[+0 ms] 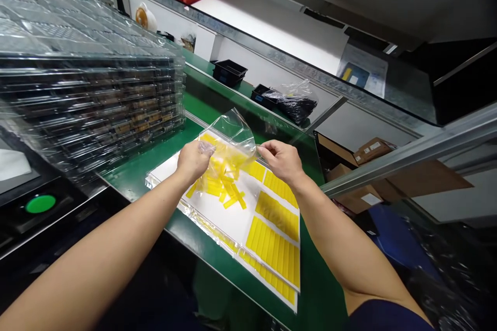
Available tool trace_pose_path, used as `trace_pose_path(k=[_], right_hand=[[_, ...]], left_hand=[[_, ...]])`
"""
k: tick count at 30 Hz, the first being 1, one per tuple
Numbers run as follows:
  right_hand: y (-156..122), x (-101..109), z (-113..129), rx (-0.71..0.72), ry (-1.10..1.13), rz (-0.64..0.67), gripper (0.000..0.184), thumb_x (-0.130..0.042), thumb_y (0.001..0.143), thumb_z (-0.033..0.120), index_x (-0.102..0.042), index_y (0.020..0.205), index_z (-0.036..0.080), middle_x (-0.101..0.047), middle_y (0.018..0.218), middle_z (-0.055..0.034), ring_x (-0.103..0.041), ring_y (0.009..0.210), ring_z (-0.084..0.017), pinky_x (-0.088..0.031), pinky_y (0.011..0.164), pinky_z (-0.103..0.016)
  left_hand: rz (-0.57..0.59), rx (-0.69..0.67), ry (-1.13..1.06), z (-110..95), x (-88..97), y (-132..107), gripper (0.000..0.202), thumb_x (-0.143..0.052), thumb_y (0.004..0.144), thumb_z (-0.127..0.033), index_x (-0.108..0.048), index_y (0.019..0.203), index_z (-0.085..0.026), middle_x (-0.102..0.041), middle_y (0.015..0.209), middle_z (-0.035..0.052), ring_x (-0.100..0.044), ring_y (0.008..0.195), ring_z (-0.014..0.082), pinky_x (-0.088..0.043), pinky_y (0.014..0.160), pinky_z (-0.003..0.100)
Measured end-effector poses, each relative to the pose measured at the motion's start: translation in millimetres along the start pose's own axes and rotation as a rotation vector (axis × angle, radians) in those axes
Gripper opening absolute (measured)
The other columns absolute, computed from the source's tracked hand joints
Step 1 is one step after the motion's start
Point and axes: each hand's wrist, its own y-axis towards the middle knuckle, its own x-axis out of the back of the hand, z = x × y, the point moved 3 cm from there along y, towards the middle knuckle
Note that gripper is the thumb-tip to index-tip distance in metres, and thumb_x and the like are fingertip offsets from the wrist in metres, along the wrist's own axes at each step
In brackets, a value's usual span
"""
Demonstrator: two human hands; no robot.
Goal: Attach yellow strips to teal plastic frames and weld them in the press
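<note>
Trays of clear plastic are stacked high at the far left, at the edge of the green table. Below them, a round green button is set into a dark panel.

Toward the middle, the left hand is closed on the left edge of a clear plastic bag, which is pinched between thumb and fingers. The bag is held just above a white sheet that lies flat on the table, and its upper part is billowed upward. Loose yellow strips are gathered in the lower part of the bag and are seen against the sheet. Whether any of them lie outside the bag cannot be told. Rows of flat yellow labels are laid out on the right half of the sheet.

The right edge of the bag is gripped by the right hand, likewise closed in a pinch. Farther back on the table, a plastic bag of dark parts is set beside a black bin. At the right, beyond the table, cardboard boxes are kept under a metal rail.
</note>
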Motion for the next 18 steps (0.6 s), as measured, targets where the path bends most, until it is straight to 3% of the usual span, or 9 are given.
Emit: trace_pose_path(k=[8,12,15,18], right_hand=[[4,6,13,0.047,-0.079,-0.017,0.018,-0.056,0.084,0.032,-0.065,0.076,0.019,-0.068,0.077,-0.0026,-0.058,0.069,-0.015,-0.040,0.062,-0.026],[4,5,22,0.035,0.034,-0.048,0.019,-0.056,0.084,0.033,-0.062,0.073,0.018,-0.066,0.072,-0.0021,-0.058,0.066,-0.015,-0.042,0.062,-0.026],[0,-8,36,0.010,0.272,0.040,0.021,-0.055,0.086,0.037,-0.057,0.077,0.018,-0.066,0.073,-0.0024,-0.061,0.066,-0.015,-0.045,0.059,-0.024],[-7,-29,60,0.012,0.558,0.137,0.021,-0.051,0.088,0.038,-0.053,0.081,0.018,-0.064,0.074,-0.0017,-0.062,0.065,-0.014,-0.049,0.058,-0.024]], left_hand=[[-0.018,0.029,-0.098,11,4.3,-1,0.025,-0.063,0.073,-0.037,-0.071,0.086,-0.018,-0.073,0.091,0.0072,-0.065,0.082,0.0228,-0.047,0.073,0.031],[0.020,0.012,-0.240,13,7.3,-3,0.035,-0.064,0.073,-0.042,-0.069,0.096,-0.016,-0.072,0.102,0.0075,-0.064,0.092,0.0222,-0.049,0.082,0.031],[0.173,0.002,-0.495,10,8.9,-11,0.050,-0.069,0.069,-0.042,-0.065,0.112,-0.016,-0.069,0.114,0.0075,-0.063,0.101,0.0218,-0.049,0.089,0.032],[0.378,0.033,-0.862,3,10.5,-28,0.061,-0.079,0.062,-0.040,-0.062,0.116,-0.017,-0.070,0.109,0.0078,-0.064,0.099,0.0237,-0.050,0.090,0.036]])
